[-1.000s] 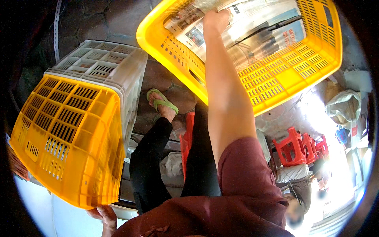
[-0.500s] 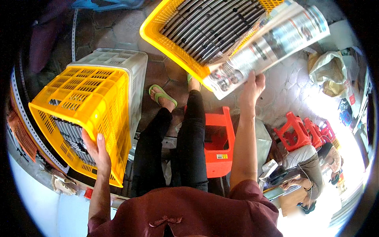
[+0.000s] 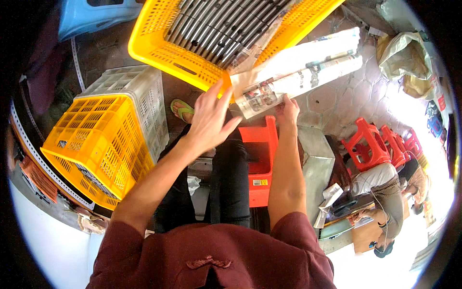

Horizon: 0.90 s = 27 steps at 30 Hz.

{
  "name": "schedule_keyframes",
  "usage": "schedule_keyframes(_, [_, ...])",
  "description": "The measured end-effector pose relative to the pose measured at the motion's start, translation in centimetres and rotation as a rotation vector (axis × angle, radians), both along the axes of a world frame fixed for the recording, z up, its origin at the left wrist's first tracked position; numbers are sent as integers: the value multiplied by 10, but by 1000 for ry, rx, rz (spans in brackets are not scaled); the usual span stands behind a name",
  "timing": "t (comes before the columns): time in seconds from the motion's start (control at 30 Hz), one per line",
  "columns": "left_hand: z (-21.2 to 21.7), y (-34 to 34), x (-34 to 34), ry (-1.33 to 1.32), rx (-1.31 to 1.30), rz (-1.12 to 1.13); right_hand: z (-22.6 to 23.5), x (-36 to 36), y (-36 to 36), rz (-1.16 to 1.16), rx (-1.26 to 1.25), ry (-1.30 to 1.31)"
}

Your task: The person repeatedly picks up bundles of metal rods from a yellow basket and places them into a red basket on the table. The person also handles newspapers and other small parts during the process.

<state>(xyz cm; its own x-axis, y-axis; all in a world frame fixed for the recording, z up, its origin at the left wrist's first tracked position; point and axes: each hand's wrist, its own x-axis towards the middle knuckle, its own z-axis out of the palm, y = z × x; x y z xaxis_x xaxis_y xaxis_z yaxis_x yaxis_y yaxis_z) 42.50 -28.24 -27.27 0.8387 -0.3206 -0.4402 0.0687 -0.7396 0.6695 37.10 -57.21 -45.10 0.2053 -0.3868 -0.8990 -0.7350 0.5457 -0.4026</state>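
Observation:
My right hand [image 3: 288, 109] grips the lower edge of a folded sheet of newspaper [image 3: 308, 79], which stretches up to the right, outside the front corner of a yellow plastic crate [image 3: 168, 66]. Rows of dark, shiny metal rods [image 3: 219, 31] fill that crate, and more paper lies along their right side. My left hand [image 3: 207, 120] is open with its fingers spread, just below the crate's front corner and left of the newspaper. It appears to hold nothing. A second yellow crate [image 3: 96, 135] at the left lies with its opening toward me; its metal pieces show only partly.
A greyish-white crate [image 3: 149, 96] stands against the left yellow crate. A red stool [image 3: 260, 159] is by my legs, and several red stools [image 3: 365, 144] stand at the right. A seated person [image 3: 387, 197] works beyond. An open sack [image 3: 406, 58] and a blue plastic thing [image 3: 98, 17] are farther off.
My left hand has left the left yellow crate and come over to the newspaper. My right hand and the newspaper have shifted slightly left and lower. The view has also turned.

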Motion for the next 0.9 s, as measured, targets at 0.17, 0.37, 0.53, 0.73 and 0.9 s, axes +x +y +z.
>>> schedule_keyframes(0.17, [-100,-68,49,167,182,-62,15,13,-20,-28,50,98])
schedule_keyframes(0.37, [-109,-76,59,385,11,-63,94,41,-30,388,-414,-92])
schedule_keyframes(0.53, [-64,-48,9,-62,-87,-3,155,92,40,580,-604,-500])
schedule_keyframes(0.73, [-164,70,77,-155,113,385,59,133,205,545,71,-341])
schedule_keyframes(0.9, [-279,167,144,123,546,150,-115,123,244,660,-278,177])
